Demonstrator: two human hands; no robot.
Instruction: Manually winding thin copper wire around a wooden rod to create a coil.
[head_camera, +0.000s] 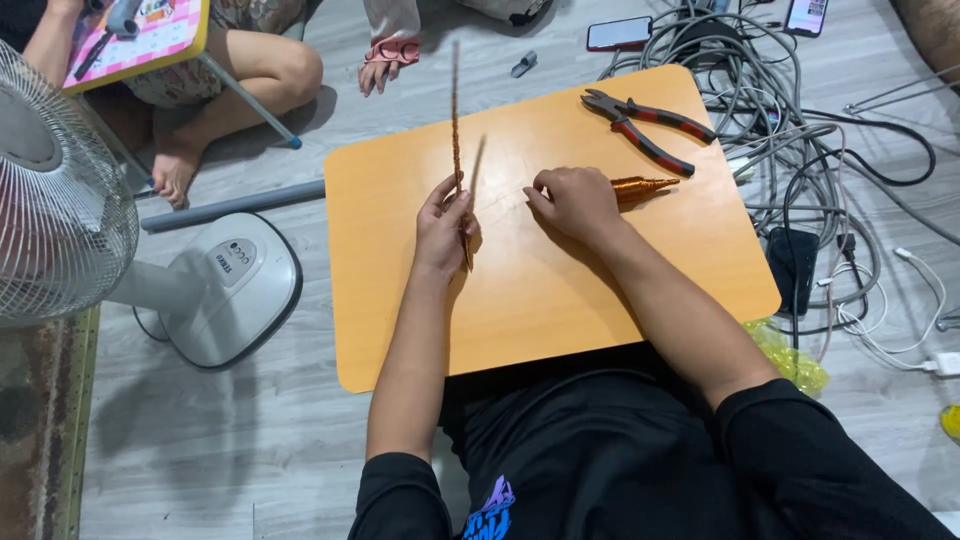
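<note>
My left hand (444, 226) grips a long thin copper-wound rod (456, 130) that stands almost upright over the orange table (560, 300); a second thin stick leans beside it. A fine wire runs from the rod to my right hand (573, 200), which pinches it with closed fingers. Just behind my right hand lies a copper wire spool (640, 186) on the table.
Red-handled pliers (645, 125) lie at the table's far right. A tangle of grey cables (800, 130) and phones (618, 33) fills the floor to the right. A white fan (60, 190) and its base (235, 285) stand left. Another person sits at the far left with a small table (150, 40).
</note>
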